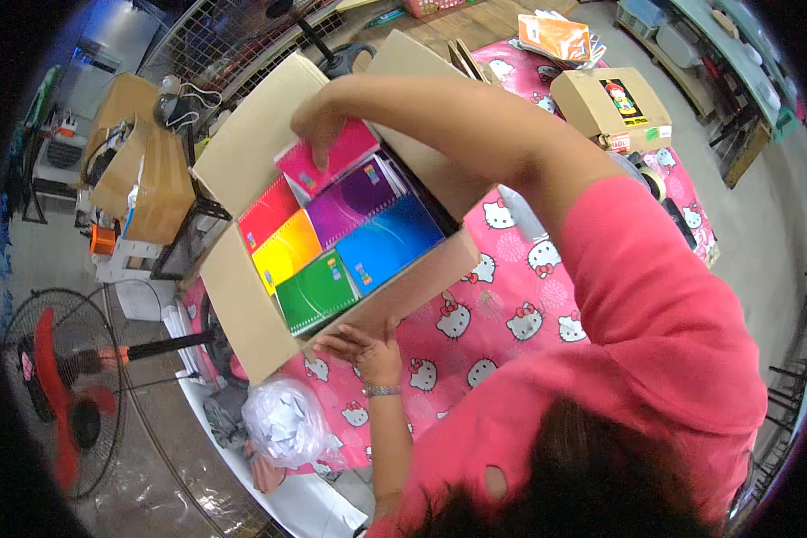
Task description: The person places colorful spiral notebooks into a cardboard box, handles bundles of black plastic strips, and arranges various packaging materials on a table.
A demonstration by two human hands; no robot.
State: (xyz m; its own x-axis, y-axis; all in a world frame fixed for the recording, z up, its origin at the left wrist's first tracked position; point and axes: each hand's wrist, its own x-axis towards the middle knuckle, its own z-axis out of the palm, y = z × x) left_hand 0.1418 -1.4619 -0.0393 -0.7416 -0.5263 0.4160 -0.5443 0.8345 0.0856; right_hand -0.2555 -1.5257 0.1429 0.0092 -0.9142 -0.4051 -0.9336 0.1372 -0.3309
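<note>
An open cardboard box [403,296] sits tilted on the table, with spiral notebooks packed in it. A red notebook [264,211], a yellow notebook [287,249], a green notebook [316,294], a purple notebook [354,202] and a blue notebook [390,242] show at the top. My right hand [321,125] reaches across the box and grips a pink notebook [336,157] at the far end; part of the grip is hidden. Wearing a metal band at the wrist, my left hand [368,351] rests with stretched fingers against the box's near side.
A pink patterned cloth [502,296] covers the table. A smaller carton [614,108] and orange packets [556,38] stand at the far right, near tape rolls [650,175]. A clear bag of scraps [287,421] lies near left. A fan [63,394] and another carton [143,170] are at left.
</note>
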